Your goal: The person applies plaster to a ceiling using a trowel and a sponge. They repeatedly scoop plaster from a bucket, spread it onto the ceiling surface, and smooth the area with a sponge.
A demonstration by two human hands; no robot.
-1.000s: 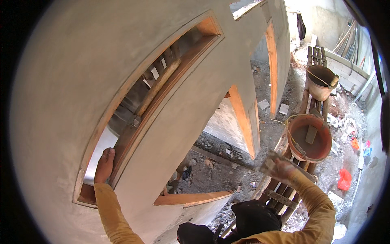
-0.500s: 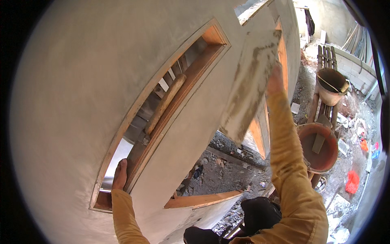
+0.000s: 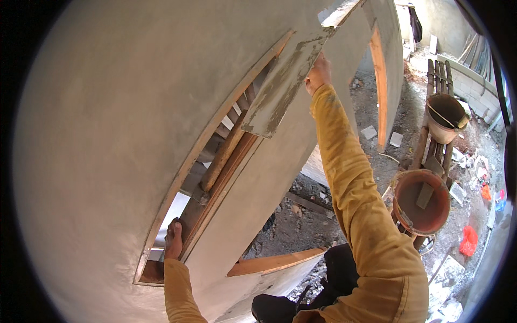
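Observation:
My right hand (image 3: 319,74) is closed at the edge of a long flat plastering float (image 3: 288,83), its face smeared with wet grey mortar. The float slants across the upper end of a narrow window opening and hides that corner of its wooden frame (image 3: 202,137). Whether the float touches the wall cannot be made out. Low in the same opening, my left hand (image 3: 173,240) grips the frame's inner side, some fingers hidden. A rough round pole (image 3: 223,156) lies inside the opening, just above my left hand.
Grey plastered wall (image 3: 102,134) surrounds the opening. At right, a reddish tub (image 3: 398,202) of mortar and a bucket (image 3: 442,133) stand on a pole scaffold (image 3: 431,81). Rubble and a red plastic bag (image 3: 468,240) litter the ground. Another wooden frame (image 3: 379,91) stands beyond.
My right hand has swung left with the float, from over the wall at right to across the window's upper end. My left hand keeps its grip on the frame; the view has shifted slightly.

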